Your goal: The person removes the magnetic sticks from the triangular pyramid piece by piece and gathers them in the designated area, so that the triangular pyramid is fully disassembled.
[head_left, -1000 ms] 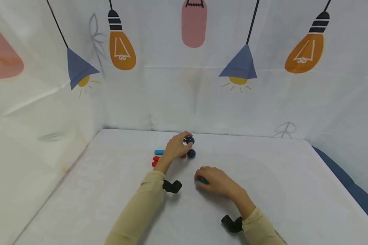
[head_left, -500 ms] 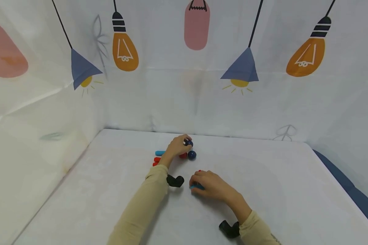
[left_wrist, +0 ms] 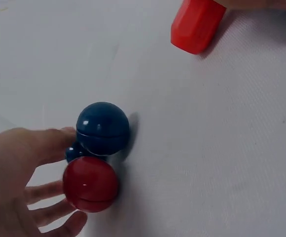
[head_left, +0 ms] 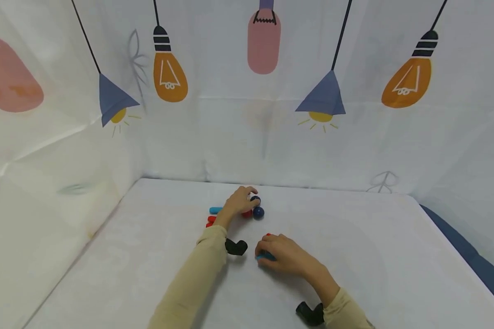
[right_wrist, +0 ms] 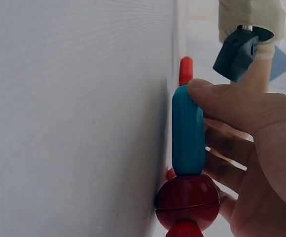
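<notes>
My left hand [head_left: 235, 204] is at the table's far side, beside a small group of balls. In the left wrist view its fingers spread loosely behind a dark blue ball [left_wrist: 103, 129], a red ball [left_wrist: 90, 185] and a second blue ball [left_wrist: 74, 152], mostly hidden. The thumb lies close to the blue balls. Nearer the front, my right hand [head_left: 286, 256] holds a turquoise rod [right_wrist: 188, 131] between thumb and fingers. That rod's end meets a dark red ball [right_wrist: 187, 201]. A red rod [right_wrist: 184, 229] extends from the ball's other side.
Left of the balls lie another turquoise rod [head_left: 215, 210] and red rods [head_left: 211, 219], partly covered by the left wrist. Black wrist cameras [head_left: 235, 247] stick out from both sleeves. A printed white sheet [head_left: 230, 137] stands behind the white table [head_left: 374, 256].
My left hand has lowered a dark blue ball next to the other balls, and its fingers have loosened. My right hand has shifted slightly left, still holding the turquoise rod.
</notes>
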Available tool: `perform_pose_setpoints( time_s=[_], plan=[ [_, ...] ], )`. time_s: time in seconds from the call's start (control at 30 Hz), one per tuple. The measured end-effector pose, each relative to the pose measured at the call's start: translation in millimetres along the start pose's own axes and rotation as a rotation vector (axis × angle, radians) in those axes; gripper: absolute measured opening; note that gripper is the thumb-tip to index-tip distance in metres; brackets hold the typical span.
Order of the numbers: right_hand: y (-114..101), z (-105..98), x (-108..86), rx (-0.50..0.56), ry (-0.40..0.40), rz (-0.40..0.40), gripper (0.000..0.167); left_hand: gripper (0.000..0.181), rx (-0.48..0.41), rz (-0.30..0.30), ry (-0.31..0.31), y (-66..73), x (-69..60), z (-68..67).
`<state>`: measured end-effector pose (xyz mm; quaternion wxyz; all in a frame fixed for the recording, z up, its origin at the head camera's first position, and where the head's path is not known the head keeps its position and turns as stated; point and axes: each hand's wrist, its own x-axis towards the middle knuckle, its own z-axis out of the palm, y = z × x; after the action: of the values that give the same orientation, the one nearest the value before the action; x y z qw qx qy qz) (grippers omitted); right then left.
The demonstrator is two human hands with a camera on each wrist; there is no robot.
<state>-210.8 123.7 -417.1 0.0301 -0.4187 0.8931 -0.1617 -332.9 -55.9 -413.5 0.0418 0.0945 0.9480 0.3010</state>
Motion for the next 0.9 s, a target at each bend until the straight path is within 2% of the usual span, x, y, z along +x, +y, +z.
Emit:
perform_pose_setpoints(
  time_s=[0.1, 0.17, 0.2, 0.27, 0.33, 0.4, 0.5, 0.57, 0.63, 0.7, 0.83, 0.9],
  plan=[
    [-2, 4, -1.0, 0.007, -0.009, -0.006, 0.010, 0.038, 0.027, 0.059, 0.101, -0.2, -11.7, -2.1],
    [-2, 5, -1.9, 0.019, -0.014, 0.000, 0.010, 0.036, -0.027, 0.147, 0.142, 1.2, -21.7, -4.4],
    [-2, 6, -2.4, 0.027, -0.016, 0.005, 0.011, 0.034, -0.072, 0.209, 0.134, 2.2, -27.1, -5.9],
    [-2, 6, -3.2, 0.042, -0.016, 0.015, 0.010, 0.031, -0.150, 0.339, 0.057, 4.5, -38.4, -8.4],
    [-2, 4, -3.8, 0.049, -0.011, 0.016, 0.009, 0.028, -0.215, 0.454, -0.088, 6.3, -49.3, -9.2],
    [-2, 3, -3.9, 0.055, -0.009, 0.011, 0.009, 0.026, -0.237, 0.521, -0.225, 5.0, -58.1, -5.8],
    [-2, 3, -3.1, 0.092, -0.033, -0.007, 0.010, 0.029, -0.214, 0.519, -0.347, -1.1, -68.3, 6.4],
    [-3, 5, -2.4, 0.122, -0.056, -0.019, 0.012, 0.032, -0.174, 0.504, -0.372, -5.7, -72.1, 16.3],
    [-3, 6, -2.0, 0.147, -0.076, -0.027, 0.013, 0.034, -0.142, 0.494, -0.380, -7.2, -74.2, 23.5],
    [-3, 4, -1.9, 0.151, -0.078, -0.033, 0.014, 0.035, -0.110, 0.513, -0.370, -6.9, -73.6, 27.5],
    [-6, -1, -1.8, 0.153, -0.068, -0.054, 0.015, 0.033, -0.043, 0.541, -0.321, -5.7, -71.8, 28.5],
    [-8, -2, -2.7, 0.167, -0.079, -0.061, 0.015, 0.029, -0.002, 0.521, -0.329, -6.5, -73.1, 27.0]
  ],
)
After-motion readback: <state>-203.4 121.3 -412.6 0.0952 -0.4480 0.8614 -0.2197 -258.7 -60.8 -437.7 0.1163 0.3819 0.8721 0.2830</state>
